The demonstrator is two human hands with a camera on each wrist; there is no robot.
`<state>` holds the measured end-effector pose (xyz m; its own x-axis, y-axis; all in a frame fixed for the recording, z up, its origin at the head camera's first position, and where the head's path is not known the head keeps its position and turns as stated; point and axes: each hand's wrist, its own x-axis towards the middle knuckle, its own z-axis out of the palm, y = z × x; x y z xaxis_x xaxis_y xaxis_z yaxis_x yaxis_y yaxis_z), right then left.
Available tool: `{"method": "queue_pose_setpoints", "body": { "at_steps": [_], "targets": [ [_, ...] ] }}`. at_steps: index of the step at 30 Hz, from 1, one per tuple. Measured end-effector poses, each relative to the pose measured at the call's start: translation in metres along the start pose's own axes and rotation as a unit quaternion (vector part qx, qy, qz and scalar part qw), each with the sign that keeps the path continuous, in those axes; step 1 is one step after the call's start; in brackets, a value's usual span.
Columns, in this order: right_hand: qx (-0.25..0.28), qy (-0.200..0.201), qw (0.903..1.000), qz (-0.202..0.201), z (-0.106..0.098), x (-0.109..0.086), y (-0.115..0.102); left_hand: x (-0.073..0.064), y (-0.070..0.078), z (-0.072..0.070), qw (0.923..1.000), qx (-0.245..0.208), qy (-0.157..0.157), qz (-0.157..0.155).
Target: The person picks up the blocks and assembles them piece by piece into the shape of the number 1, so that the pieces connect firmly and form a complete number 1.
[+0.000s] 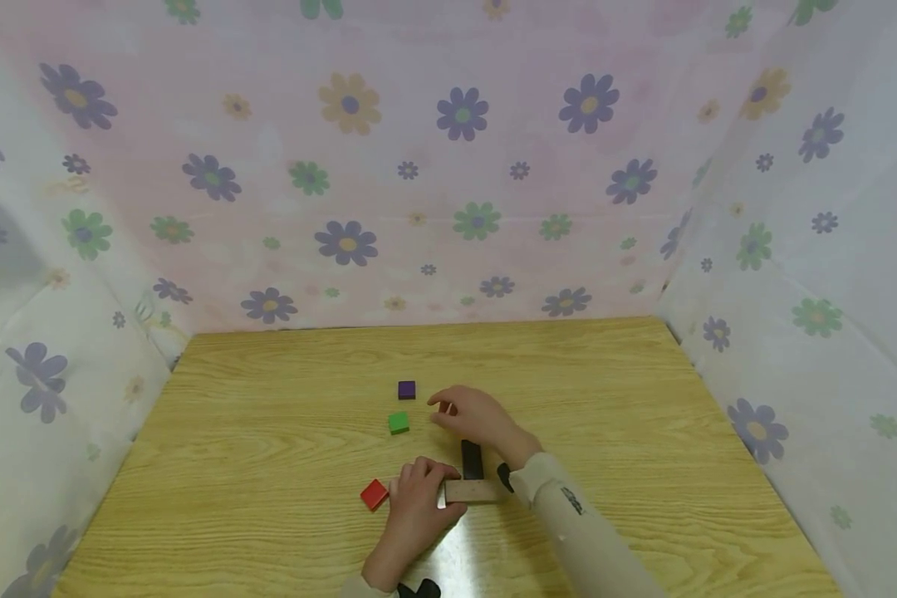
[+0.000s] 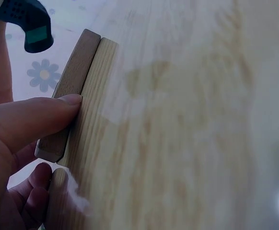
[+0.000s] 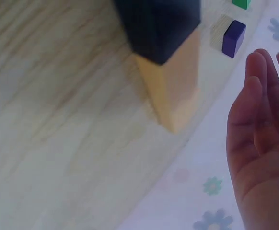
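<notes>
My left hand [image 1: 416, 507] pinches the left end of a long wooden block [image 1: 473, 492] between thumb and fingers, low over the table. A black block [image 1: 473, 459] extends behind it, meeting its far side. From the right, my right hand [image 1: 474, 415] hovers beyond the black block, fingers loosely bent and holding nothing. Nearest its fingertips are a purple block [image 1: 407, 390] and a green block [image 1: 399, 423]. Beside my left hand lies a red block [image 1: 374, 495]. In the right wrist view, a tan face [image 3: 178, 88] adjoins the black block; whether it is the same wooden block, I cannot tell.
The wood-grain table [image 1: 269, 390] ends at a flower-printed curtain [image 1: 433, 183] along the back. Similar curtains enclose both sides. Dark wrist cameras sit on both wrists.
</notes>
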<state>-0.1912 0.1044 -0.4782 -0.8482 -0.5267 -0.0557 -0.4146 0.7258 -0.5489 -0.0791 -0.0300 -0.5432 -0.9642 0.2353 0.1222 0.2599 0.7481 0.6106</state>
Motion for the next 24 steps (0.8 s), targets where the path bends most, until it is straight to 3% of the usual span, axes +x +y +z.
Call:
{"method": "queue_pose_setpoints", "body": {
  "at_steps": [5,15,24],
  "targets": [
    [-0.019,-0.017,0.9992,-0.031,0.004,0.010,-0.009,0.000,-0.002,0.002,1.0000,0.003,0.001,0.003],
    [-0.046,-0.047,0.9966,-0.050,0.015,0.020,-0.023,0.001,-0.002,0.004,0.9999,0.011,0.005,0.004],
    [-0.074,-0.057,0.9953,-0.028,0.018,0.028,-0.030,0.001,-0.003,0.004,0.9999,0.013,0.004,0.006]
  ]
}}
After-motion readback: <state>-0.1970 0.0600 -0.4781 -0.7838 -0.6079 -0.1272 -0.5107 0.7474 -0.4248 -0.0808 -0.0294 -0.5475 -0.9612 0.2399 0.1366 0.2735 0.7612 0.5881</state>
